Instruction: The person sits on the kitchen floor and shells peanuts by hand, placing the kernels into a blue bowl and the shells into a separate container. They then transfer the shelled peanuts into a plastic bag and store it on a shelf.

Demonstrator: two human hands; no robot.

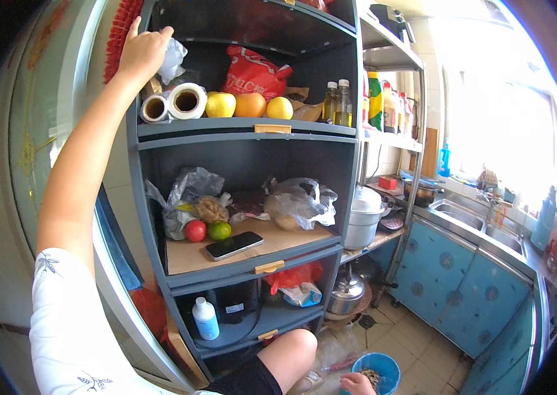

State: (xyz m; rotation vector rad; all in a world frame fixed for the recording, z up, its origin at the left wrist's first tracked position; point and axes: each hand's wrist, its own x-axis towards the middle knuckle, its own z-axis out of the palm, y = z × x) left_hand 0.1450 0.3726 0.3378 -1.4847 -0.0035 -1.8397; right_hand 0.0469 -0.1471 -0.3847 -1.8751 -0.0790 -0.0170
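My left hand (145, 54) is raised at the upper left post of a dark grey metal cabinet (219, 127), its back towards me. Two fingers stick up and the rest are hidden, so a grip cannot be told. Just right of it shows a crumpled clear plastic bag (173, 60), above two plastic film rolls (199, 102). Low in the picture, my right hand (357, 384) is partly cut off at the near side of a blue bucket (391, 371) with small pieces inside; whether it holds anything is hidden.
Yellow and orange fruit (250, 105), a red bag (253, 74) and bottles (343, 103) share the upper shelf. A phone (234, 245), a tomato (195, 230), a green fruit (219, 230) and bags lie below. A metal rack (419, 143) and sink (461, 213) stand right.
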